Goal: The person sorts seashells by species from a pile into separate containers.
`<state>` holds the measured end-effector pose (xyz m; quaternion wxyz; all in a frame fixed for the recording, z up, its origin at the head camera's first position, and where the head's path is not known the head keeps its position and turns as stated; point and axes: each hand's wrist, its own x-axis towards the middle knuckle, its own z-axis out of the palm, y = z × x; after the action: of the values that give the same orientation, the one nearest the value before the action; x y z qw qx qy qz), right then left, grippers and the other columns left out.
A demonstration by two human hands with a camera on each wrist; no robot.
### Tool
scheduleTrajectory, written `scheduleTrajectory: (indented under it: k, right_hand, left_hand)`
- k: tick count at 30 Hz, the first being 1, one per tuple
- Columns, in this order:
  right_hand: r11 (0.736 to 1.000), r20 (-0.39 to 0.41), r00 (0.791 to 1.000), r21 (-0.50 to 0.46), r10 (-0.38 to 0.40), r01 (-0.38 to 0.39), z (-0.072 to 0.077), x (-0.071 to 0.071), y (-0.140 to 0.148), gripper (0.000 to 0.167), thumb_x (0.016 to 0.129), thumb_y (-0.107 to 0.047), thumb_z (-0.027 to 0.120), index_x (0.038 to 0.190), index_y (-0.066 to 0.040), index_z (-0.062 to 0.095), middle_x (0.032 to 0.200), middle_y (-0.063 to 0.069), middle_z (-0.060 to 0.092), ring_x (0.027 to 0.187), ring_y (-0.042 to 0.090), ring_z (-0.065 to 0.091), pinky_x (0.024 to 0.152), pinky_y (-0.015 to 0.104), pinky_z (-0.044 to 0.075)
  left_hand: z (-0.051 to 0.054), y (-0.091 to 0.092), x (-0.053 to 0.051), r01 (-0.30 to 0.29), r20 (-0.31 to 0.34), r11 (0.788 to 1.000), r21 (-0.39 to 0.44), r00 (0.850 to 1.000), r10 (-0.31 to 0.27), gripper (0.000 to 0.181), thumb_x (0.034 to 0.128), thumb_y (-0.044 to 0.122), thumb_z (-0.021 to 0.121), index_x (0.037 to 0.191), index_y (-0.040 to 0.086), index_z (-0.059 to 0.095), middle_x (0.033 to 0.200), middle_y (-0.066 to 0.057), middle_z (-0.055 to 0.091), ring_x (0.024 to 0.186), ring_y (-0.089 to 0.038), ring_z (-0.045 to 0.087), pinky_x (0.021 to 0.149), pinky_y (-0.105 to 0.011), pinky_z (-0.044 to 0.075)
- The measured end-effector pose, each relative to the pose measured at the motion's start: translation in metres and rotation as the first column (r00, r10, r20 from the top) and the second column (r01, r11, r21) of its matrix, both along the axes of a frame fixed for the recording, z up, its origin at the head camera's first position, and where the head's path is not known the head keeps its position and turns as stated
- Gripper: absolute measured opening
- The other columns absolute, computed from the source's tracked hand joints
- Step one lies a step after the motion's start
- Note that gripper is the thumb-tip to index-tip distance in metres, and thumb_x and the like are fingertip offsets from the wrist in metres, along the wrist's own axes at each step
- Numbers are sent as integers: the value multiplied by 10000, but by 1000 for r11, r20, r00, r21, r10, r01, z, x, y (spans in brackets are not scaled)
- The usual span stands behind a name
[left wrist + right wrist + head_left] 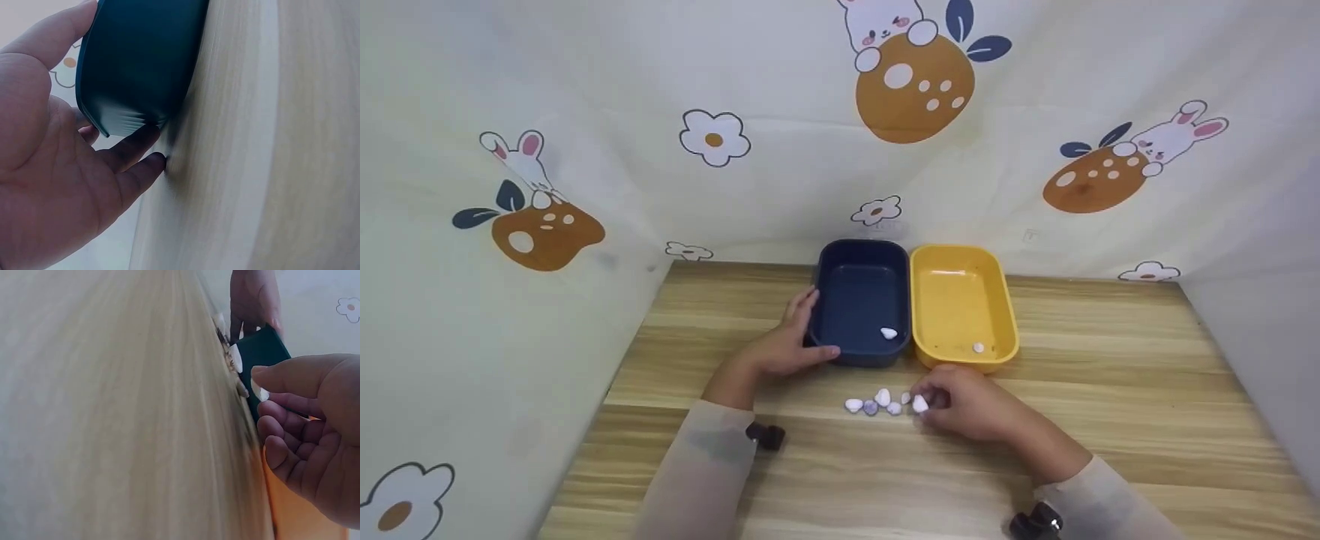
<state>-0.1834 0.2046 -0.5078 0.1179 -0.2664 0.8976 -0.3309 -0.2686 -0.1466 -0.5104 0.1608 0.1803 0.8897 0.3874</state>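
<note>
My left hand (786,346) rests against the left side and near corner of a dark blue tray (861,358), thumb on its rim; the left wrist view shows the hand (73,169) at the tray's wall (140,56). Between thumb and fingers my right hand (971,405) pinches a white stone (920,404), which also shows as a pale stone (259,390) in the right wrist view. Left of it several small stones lie in a loose group on the table, among them a white stone (883,397) and a greyish one (871,407).
A yellow tray (1011,330) stands right beside the blue one, with a small pale stone (978,347) inside. One white stone (889,333) lies in the blue tray. Behind the wooden table (840,480) hangs a printed cloth (780,195), which also covers the sides.
</note>
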Motion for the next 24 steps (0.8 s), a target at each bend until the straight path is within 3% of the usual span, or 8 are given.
scheduleTrajectory:
  k: [6,12,24]
  right_hand:
    - [998,-10,999,-45,-52,52,13,-3,-1,245,876,-184,878,1108,-193,798,918,-61,710,885,111,626,767,241,553]
    - [991,-48,995,-112,-83,77,30,-9,-2,257,899,-205,858,1141,-138,804,941,-11,712,876,124,631,760,243,564]
    - [966,-55,981,-196,-185,171,53,-37,-20,322,909,-198,847,1209,-92,792,1009,72,719,867,158,626,753,232,534]
  left_hand:
    - [-1,0,-1,-6,4,1000,8,1000,6,1138,963,547,746,1740,208,-13,1812,-76,-87,1635,-472,218,1304,-647,276]
    - [-1,-1,-1,-2,2,1000,6,1000,2,1154,952,582,743,1740,227,-23,1811,-84,-93,1633,-475,222,1303,-642,281]
    - [-1,-2,-3,40,-6,999,25,999,-40,1172,953,587,737,1738,191,-37,1809,-72,-110,1657,-443,145,1329,-618,233]
